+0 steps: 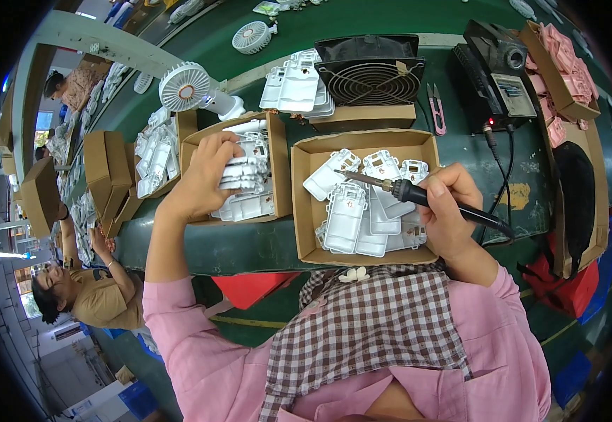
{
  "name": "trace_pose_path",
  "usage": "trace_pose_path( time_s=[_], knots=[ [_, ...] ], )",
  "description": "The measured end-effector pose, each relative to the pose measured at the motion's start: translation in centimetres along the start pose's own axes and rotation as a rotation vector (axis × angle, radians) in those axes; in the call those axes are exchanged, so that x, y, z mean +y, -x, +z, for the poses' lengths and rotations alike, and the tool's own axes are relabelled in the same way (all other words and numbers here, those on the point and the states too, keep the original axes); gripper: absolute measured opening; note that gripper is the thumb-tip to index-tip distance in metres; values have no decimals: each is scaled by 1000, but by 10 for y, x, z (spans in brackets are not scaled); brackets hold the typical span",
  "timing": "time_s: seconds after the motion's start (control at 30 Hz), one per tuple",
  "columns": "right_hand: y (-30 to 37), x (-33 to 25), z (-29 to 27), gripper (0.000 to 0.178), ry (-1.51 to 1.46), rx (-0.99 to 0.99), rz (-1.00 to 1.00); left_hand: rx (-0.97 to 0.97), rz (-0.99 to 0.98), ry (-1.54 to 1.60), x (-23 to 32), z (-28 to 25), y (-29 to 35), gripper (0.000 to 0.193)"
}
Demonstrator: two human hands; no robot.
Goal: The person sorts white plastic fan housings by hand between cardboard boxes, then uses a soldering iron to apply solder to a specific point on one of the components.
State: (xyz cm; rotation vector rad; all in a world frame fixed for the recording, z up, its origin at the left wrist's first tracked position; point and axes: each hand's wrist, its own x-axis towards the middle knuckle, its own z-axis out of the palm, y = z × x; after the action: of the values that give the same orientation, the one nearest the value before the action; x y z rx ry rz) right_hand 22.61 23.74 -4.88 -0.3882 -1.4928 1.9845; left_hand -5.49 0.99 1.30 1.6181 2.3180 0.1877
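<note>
My right hand (450, 211) is wrapped round the black handle of a soldering iron (408, 191). Its metal tip points left, above white plastic housings (346, 218) heaped in a cardboard box (362, 139) in front of me. To the left, my left hand (211, 169) reaches into a second cardboard box (279, 165). Its fingers are closed round a stack of white plastic housings (244, 172), and more pieces lie below. The undersides of its fingers are partly hidden.
A black fan (369, 74) stands behind the boxes, beside stacked white housings (295, 84). A white handheld fan (197, 91) is at left. Pink-handled snips (435, 109) lie near the soldering station (496, 81); its cord hangs at right. Pink parts (566, 63) fill a box. A co-worker (102, 292) sits at left.
</note>
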Motion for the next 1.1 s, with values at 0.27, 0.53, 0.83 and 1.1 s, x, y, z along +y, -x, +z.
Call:
trace_pose_path(
  time_s=[0.27,0.53,0.83,1.1],
  knots=[
    [-2,0,0,15,-44,-5,-6,81,-150,206,6,8,3,65],
    [0,-1,0,17,-48,17,11,-16,-38,76,-12,-11,-2,67],
    [-1,1,1,19,-49,15,-34,10,-35,34,-23,3,-4,70],
    [-1,2,1,18,-55,15,-35,1,-56,74,-25,4,-3,78]
  ],
)
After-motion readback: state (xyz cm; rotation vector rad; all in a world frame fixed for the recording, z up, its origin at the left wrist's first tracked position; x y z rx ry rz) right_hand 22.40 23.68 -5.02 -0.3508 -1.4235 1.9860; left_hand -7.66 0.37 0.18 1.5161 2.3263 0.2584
